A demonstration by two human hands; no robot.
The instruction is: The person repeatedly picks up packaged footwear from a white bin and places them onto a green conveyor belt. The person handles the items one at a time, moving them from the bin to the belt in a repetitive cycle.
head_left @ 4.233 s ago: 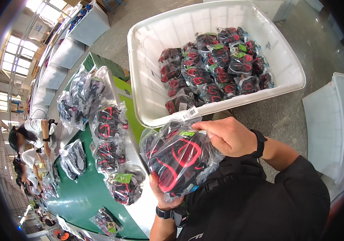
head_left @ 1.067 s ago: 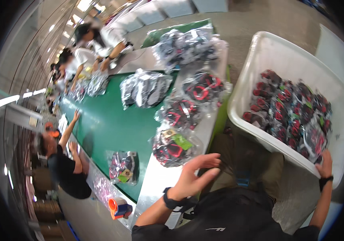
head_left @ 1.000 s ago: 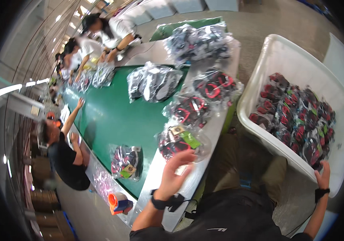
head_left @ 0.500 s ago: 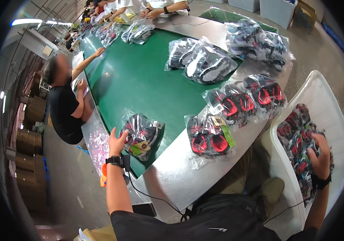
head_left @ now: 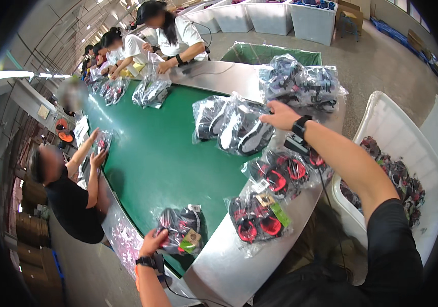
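Note:
At the near end of the green belt lies a clear bag with a dark pair of shoes (head_left: 178, 225) and a green-and-tan tag. My left hand (head_left: 152, 242) grips its left edge, thumb on top. My right hand (head_left: 281, 116) reaches across to the far right, fingers closed at the edge of a bagged pair of grey-and-white sneakers (head_left: 242, 133). Another bagged dark pair (head_left: 210, 116) lies against its left side. Below my right forearm, bagged black-and-red shoes (head_left: 278, 174) rest on the metal edge, with another tagged bagged pair (head_left: 255, 220) nearer me.
A white bin (head_left: 344, 187) of bagged shoes stands at my right. More bagged shoes (head_left: 301, 84) are piled at the table's far right corner. Across the belt, a co-worker in black (head_left: 73, 199) handles a bagged item. Other people work along the far side.
My right hand has left the white bin and come over to the grey-and-white sneakers. My left hand has closed on the bag beside it. The view has shifted, showing more of the far side.

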